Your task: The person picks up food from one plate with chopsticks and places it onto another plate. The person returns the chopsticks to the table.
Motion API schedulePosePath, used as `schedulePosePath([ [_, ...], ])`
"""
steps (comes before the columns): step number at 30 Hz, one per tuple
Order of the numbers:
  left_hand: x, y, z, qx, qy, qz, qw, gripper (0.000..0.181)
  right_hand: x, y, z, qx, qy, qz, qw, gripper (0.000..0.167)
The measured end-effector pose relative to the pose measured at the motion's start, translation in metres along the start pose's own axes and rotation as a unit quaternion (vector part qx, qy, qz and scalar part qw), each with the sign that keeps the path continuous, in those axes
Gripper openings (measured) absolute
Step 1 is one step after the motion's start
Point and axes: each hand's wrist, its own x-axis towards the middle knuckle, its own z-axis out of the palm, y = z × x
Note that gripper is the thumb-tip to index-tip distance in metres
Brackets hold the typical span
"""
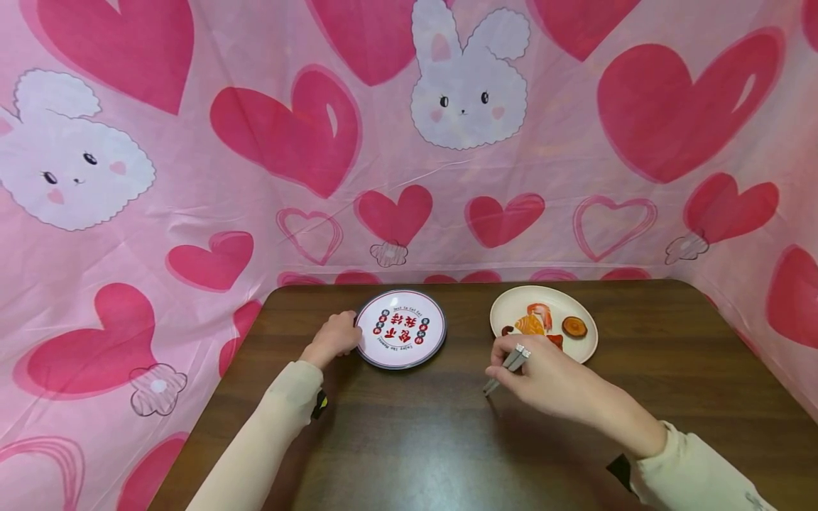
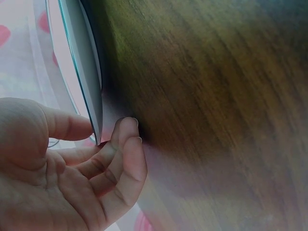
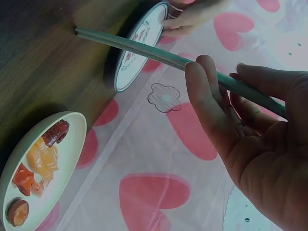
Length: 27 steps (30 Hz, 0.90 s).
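Note:
In the head view my left hand grips the left edge of a round white plate with a dark rim and printed characters. The left wrist view shows the thumb over that plate's rim and the fingers below it. My right hand holds a pair of grey-green chopsticks, tips close together with no food between them. They point down and left over the table, in front of a cream oval plate. On it lie a shrimp-like piece, an orange piece, a red piece and a round brown slice.
Both plates stand near the back edge of a dark wooden table, with a gap between them. A dark red, wrinkled piece also lies on the oval plate. Pink cloth with hearts and rabbits hangs behind and at the sides.

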Motion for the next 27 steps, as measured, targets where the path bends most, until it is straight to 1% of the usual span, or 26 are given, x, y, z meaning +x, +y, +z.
schedulePosePath([
  [6, 0.0, 0.0, 0.0, -0.001, 0.0, 0.001, 1.0, 0.047, 0.0, 0.001, 0.001, 0.018, -0.003, -0.008, 0.9998, 0.021],
  [10, 0.0, 0.0, 0.0, -0.003, -0.002, 0.001, 1.0, 0.049, 0.0, 0.003, 0.004, 0.019, 0.011, -0.027, 0.9994, 0.02],
  [13, 0.0, 0.0, 0.0, -0.003, -0.002, 0.001, 1.0, 0.05, -0.001, 0.004, 0.006, 0.01, 0.025, -0.044, 0.9987, 0.018],
  [15, 0.0, -0.001, 0.0, -0.003, -0.002, 0.001, 1.0, 0.051, 0.0, 0.005, 0.007, 0.001, 0.033, -0.048, 0.9983, 0.017],
  [17, 0.001, -0.001, 0.001, -0.003, -0.002, 0.001, 1.0, 0.051, 0.0, 0.005, 0.01, -0.008, 0.038, -0.045, 0.9982, 0.015],
  [22, 0.001, -0.001, 0.001, -0.004, -0.002, 0.0, 1.0, 0.051, 0.0, 0.005, 0.015, -0.008, 0.044, -0.035, 0.9984, 0.011],
  [27, 0.002, -0.002, 0.002, -0.029, -0.001, 0.0, 0.9996, 0.052, 0.0, 0.006, 0.018, -0.005, 0.05, -0.027, 0.9984, 0.011],
])
